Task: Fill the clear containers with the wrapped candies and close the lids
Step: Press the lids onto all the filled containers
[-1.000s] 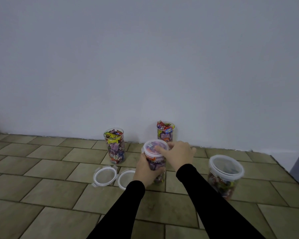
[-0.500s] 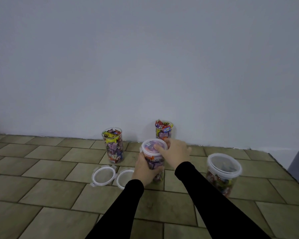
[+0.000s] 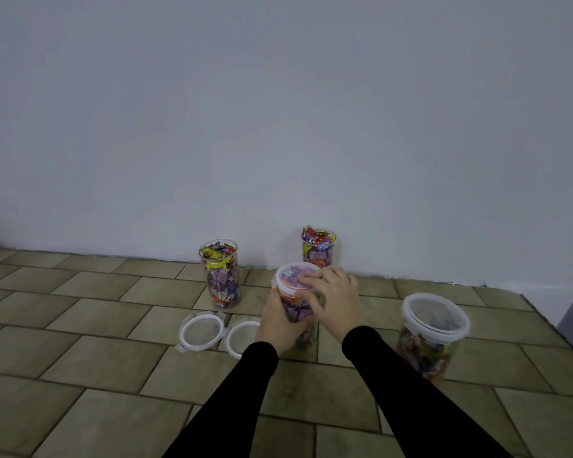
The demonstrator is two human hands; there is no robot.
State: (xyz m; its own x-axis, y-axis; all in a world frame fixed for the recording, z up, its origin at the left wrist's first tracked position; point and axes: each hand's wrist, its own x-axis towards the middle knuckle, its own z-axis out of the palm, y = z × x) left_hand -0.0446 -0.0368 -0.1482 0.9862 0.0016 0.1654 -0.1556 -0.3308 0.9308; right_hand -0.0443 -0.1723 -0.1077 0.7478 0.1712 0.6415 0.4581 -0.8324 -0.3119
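the clear container in hand stands upright on the tiled floor in the middle of the view, packed with wrapped candies, its long axis vertical and its white-rimmed lid already sitting on top. the left hand wraps the body from the near left side, fingers curled around the wall to steady it; the right hand comes over from the right, fingertips bent down onto the lid's top and rim, thumb low against the container's side — so the lid lies directly under the right fingers and the body directly inside the left grip. both hands are equally close, each doing its own half. whether the lid's clips are latched cannot be told from here; my read is that this is the pressing-down or snapping step. two more tall containers stand uncovered near the wall, the left open container and the far open container, both heaped with candies, and their two loose lids, left spare lid and right spare lid, lie flat on the floor just left of the left hand. the wide container to the right already wears its lid. the likely risk — pressing off-centre could tip the tall, narrow jar.
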